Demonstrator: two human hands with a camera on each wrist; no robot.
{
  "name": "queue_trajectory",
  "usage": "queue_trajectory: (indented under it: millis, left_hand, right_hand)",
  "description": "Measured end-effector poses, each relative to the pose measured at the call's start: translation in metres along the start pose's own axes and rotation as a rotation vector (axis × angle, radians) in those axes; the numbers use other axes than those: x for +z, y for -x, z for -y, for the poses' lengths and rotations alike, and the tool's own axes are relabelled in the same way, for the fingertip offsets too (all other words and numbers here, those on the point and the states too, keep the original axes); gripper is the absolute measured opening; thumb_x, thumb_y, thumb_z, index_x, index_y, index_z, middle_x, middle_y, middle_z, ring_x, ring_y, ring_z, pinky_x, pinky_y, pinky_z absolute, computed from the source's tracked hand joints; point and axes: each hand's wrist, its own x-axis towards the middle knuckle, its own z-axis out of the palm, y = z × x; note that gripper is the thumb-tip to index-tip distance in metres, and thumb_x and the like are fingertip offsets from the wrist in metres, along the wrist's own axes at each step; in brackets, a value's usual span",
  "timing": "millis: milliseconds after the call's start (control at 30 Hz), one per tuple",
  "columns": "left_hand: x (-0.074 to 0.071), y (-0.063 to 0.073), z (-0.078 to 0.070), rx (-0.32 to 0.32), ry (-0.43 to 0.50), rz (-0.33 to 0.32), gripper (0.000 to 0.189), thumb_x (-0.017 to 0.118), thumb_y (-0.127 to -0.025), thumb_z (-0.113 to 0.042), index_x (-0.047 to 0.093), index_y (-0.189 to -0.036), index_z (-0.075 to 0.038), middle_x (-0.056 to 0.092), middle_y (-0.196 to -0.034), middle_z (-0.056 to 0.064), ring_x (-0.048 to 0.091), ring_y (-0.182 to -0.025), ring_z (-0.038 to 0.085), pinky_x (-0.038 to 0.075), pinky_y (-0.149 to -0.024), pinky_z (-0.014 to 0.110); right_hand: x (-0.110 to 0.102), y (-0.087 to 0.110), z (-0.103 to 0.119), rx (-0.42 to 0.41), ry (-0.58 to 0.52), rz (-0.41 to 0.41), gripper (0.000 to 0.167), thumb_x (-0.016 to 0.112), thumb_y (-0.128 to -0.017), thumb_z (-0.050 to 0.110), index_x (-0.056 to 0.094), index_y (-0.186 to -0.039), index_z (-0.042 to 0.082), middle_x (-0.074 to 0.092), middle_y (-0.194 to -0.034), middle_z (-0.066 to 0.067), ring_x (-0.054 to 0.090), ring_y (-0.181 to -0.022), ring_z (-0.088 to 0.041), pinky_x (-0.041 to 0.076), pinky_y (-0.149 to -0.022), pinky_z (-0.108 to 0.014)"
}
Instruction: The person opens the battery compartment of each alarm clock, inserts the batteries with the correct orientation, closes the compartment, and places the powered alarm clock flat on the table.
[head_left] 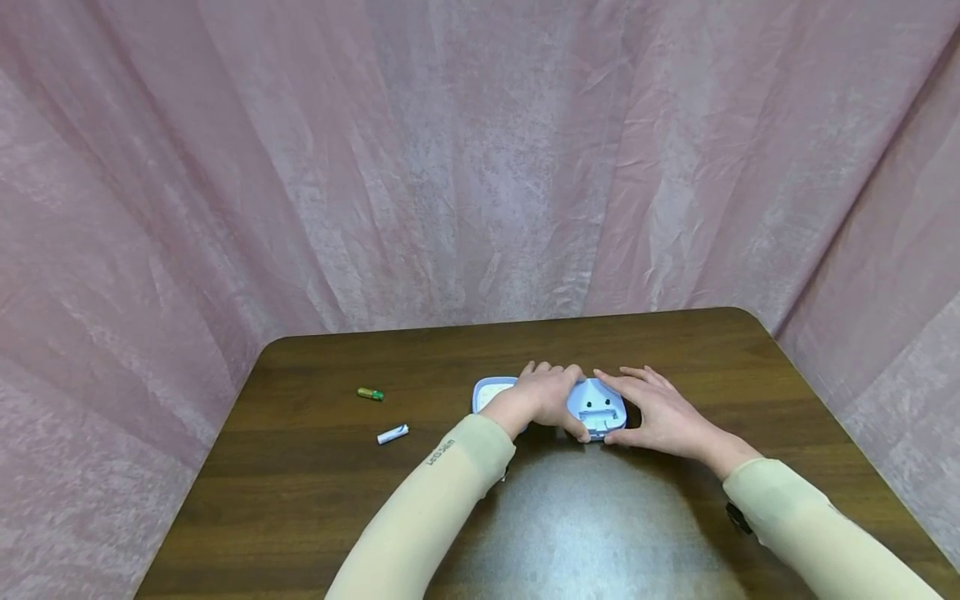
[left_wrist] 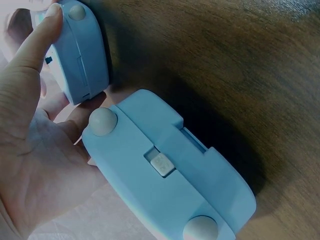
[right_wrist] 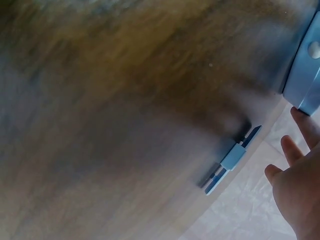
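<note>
A light-blue device with a battery slot in its upward face stands between both hands. My left hand grips its left side, thumb at the near edge; in the left wrist view that thumb presses beside a round grey foot of the device. The right hand holds the right side between thumb and fingers, some fingers spread free. Under the left wrist lies a second blue device with a pale face, partly hidden; the left wrist view shows its round grey knobs and small switch.
On the brown table, a green battery and a white battery lie apart at the left. A small blue cover piece lies near the table edge in the right wrist view. Pink curtains hang behind.
</note>
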Motion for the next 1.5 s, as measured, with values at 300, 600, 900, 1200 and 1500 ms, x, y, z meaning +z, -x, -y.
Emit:
queue_trajectory:
  millis: [300,600,900,1200,1500]
  left_hand:
    - [0.002,-0.002,0.001,-0.007,0.013,0.009,0.092,0.082,-0.075,-0.067,0.044,-0.147,-0.026,0.056,-0.139,-0.004,0.046,-0.132,0.023,0.023,-0.119,0.051]
    - [0.001,-0.002,0.001,-0.007,0.012,0.015,0.092,0.083,-0.074,-0.067,0.044,-0.148,-0.026,0.055,-0.14,-0.004,0.045,-0.133,0.023,0.022,-0.12,0.052]
    - [0.003,-0.004,-0.002,-0.012,-0.003,0.046,0.094,0.081,-0.076,-0.066,0.041,-0.152,-0.027,0.053,-0.147,-0.005,0.042,-0.138,0.023,0.015,-0.121,0.052]
    - [-0.01,0.018,0.008,0.056,0.029,0.003,0.103,0.07,-0.083,-0.072,0.029,-0.163,-0.021,0.042,-0.159,-0.002,0.034,-0.146,0.026,0.013,-0.122,0.055]
    - [-0.045,0.054,0.053,0.095,0.106,-0.215,0.074,0.064,-0.096,-0.058,0.044,-0.156,-0.021,0.05,-0.152,0.0,0.035,-0.145,0.027,0.014,-0.122,0.049]
  right_hand:
    - [0.003,0.0,0.0,-0.016,-0.009,-0.031,0.088,0.084,-0.079,0.058,0.05,-0.153,0.026,0.055,-0.146,-0.007,0.033,-0.144,-0.037,0.021,-0.111,-0.067]
    - [0.001,-0.001,0.0,0.026,-0.031,-0.005,0.087,0.084,-0.079,0.057,0.05,-0.153,0.026,0.055,-0.149,-0.001,0.033,-0.145,-0.035,0.025,-0.11,-0.065]
    - [0.001,0.0,-0.001,0.037,-0.039,-0.006,0.086,0.087,-0.077,0.055,0.054,-0.151,0.026,0.058,-0.146,0.002,0.037,-0.144,-0.034,0.025,-0.111,-0.063]
    - [0.006,0.0,0.0,0.033,-0.051,-0.005,0.086,0.085,-0.077,0.058,0.053,-0.151,0.029,0.057,-0.146,0.002,0.037,-0.143,-0.034,0.026,-0.11,-0.066]
    - [0.007,-0.013,0.003,0.032,-0.042,0.007,0.086,0.088,-0.074,0.055,0.056,-0.149,0.028,0.057,-0.146,-0.001,0.038,-0.143,-0.035,0.026,-0.111,-0.066]
